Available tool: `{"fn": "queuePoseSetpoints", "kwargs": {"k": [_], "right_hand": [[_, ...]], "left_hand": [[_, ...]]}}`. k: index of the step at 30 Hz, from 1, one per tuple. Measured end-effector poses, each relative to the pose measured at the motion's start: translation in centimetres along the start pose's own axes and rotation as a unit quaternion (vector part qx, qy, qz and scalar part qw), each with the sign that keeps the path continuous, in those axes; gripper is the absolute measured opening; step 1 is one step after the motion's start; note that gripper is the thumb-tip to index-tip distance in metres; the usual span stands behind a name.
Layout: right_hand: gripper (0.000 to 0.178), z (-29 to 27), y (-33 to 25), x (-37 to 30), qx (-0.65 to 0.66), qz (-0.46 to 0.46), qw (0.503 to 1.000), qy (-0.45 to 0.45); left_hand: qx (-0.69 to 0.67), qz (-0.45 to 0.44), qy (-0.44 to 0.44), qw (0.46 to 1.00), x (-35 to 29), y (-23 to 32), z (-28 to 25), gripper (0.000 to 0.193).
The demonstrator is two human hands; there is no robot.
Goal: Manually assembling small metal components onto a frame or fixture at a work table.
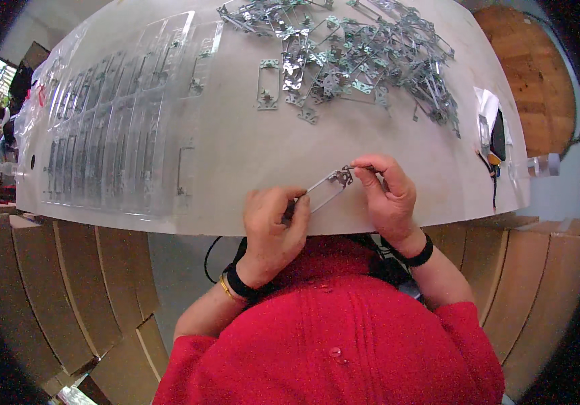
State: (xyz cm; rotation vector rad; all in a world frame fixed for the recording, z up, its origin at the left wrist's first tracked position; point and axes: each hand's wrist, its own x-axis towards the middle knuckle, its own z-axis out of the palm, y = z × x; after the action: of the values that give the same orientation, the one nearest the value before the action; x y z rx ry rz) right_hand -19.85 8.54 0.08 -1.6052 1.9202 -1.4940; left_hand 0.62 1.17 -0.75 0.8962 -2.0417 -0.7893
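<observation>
Over the near edge of the table I hold a slim metal bracket frame [341, 177], with two long thin rails and a cut-out end plate. My left hand [273, 219] is closed round its lower left end, which the fingers hide. At the upper right end, my right hand [391, 196] pinches the bracket frame's end plate between thumb and fingertips; whether a smaller part is also in that pinch cannot be made out. Farther off lies a heap of similar metal frames [364, 61]. One single frame [268, 108] lies flat at the heap's left side.
Clear plastic trays [192, 115] with metal frames in their slots cover the table's left side. At the right edge lie a dark flat object [499, 138] and a clear bottle [543, 165]. Cardboard boxes [67, 270] stand below the table; a round wooden top [530, 81] is beyond.
</observation>
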Motion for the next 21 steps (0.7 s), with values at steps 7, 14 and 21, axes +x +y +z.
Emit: {"fn": "queuePoseSetpoints", "kwargs": {"k": [7,14,21], "right_hand": [[0.015,0.08,0.08,0.21,0.002,-0.009,1.0,0.0],[0.016,0.06,0.11,0.11,-0.006,-0.008,1.0,-0.002],[0.016,0.29,0.08,0.21,-0.01,-0.029,0.999,0.012]], "left_hand": [[-0.013,-0.008,-0.009,1.0,0.13,0.04,-0.02,0.01],[-0.026,-0.014,-0.019,0.999,0.09,0.11,-0.09,0.01],[-0.051,-0.016,-0.001,0.999,0.02,0.12,0.09,0.01]]}}
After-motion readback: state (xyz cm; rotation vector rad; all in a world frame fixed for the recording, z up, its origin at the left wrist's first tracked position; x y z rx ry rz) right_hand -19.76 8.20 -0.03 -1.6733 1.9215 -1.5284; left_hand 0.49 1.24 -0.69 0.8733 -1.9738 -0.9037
